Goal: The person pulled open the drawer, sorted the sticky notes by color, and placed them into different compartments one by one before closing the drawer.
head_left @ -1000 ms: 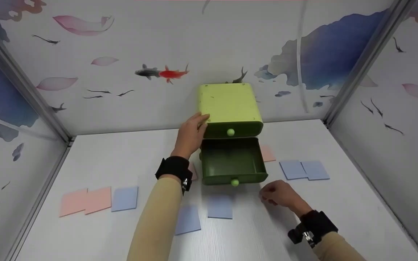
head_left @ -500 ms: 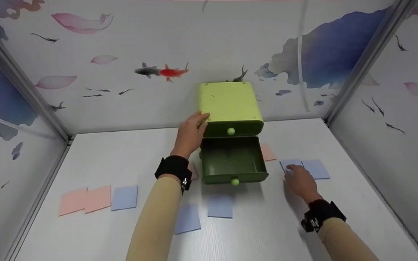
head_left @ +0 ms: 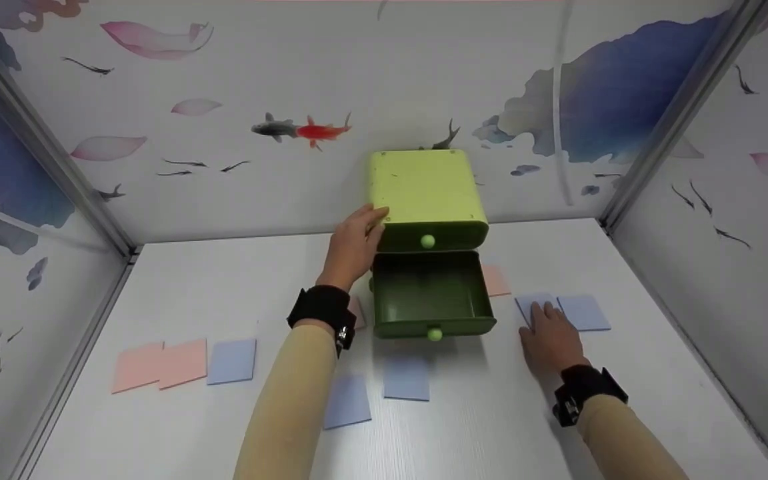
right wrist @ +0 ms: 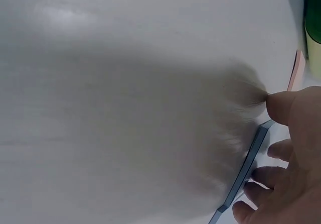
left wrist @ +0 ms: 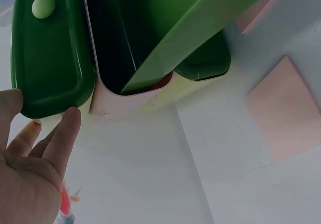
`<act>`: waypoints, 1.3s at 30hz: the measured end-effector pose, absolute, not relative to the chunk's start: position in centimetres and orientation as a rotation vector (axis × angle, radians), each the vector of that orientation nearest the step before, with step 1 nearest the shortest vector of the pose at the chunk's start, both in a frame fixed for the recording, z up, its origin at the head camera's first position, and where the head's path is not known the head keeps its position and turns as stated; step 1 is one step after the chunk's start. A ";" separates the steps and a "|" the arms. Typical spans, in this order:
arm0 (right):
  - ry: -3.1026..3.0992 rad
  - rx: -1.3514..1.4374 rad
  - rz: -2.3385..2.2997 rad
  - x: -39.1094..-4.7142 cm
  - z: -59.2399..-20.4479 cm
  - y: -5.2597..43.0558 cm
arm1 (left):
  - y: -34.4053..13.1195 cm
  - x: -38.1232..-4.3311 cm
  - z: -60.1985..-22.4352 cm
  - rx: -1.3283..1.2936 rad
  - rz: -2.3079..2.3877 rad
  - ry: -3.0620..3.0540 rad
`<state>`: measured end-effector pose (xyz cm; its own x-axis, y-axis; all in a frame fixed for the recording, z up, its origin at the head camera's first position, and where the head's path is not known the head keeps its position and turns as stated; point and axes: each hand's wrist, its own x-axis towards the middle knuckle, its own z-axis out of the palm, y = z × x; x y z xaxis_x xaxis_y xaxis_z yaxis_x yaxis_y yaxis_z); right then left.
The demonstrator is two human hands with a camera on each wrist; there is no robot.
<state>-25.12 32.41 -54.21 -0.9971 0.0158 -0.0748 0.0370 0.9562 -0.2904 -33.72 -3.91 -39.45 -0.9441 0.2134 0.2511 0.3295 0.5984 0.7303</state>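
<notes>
A small yellow-green cabinet with dark green drawers (head_left: 427, 187) stands against the back wall. Its middle drawer (head_left: 434, 327) is pulled out, and its bare inside shows. My left hand (head_left: 351, 243) rests on the cabinet's front left corner, fingers fairly straight; the left wrist view shows the fingertips (left wrist: 72, 114) against the edge of the top drawer. At the right, my right hand (head_left: 554, 337) lies over a flat blue square tile (head_left: 532, 300), fingertips at it. In the right wrist view the thumb (right wrist: 280, 106) is near the tile's corner; whether it touches is unclear.
Another blue tile (head_left: 584, 312) lies against the right-hand one, with a pink tile (head_left: 495, 280) beside the drawer. Two pink tiles (head_left: 183, 363) and a blue tile (head_left: 232, 361) lie at the left. Two blue tiles (head_left: 407, 379) lie in front. Patterned walls enclose the table.
My right hand has moved right and away from me, from beside the drawer's front to the blue tile, and has lowered onto it. The left hand stays on the cabinet.
</notes>
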 end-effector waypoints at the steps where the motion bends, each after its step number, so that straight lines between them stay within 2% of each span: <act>1: 3.048 0.044 -0.471 -25.1 -54.2 32.4 | -3.9 -33.7 -39.4 -0.455 -1.271 -2.685; 13: 3.087 0.194 -0.513 -25.3 -53.8 32.7 | -3.7 -33.8 -39.5 -0.443 -1.266 -2.703; 39: 2.839 0.334 -0.639 -26.4 -51.8 33.3 | -3.8 -33.8 -39.7 -0.451 -1.263 -2.663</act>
<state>-26.42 33.34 -51.79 -0.9518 0.1723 -0.2538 0.2645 0.8801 -0.3944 -33.79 -3.84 -39.72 -0.9418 0.2007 0.2696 0.3357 0.5978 0.7279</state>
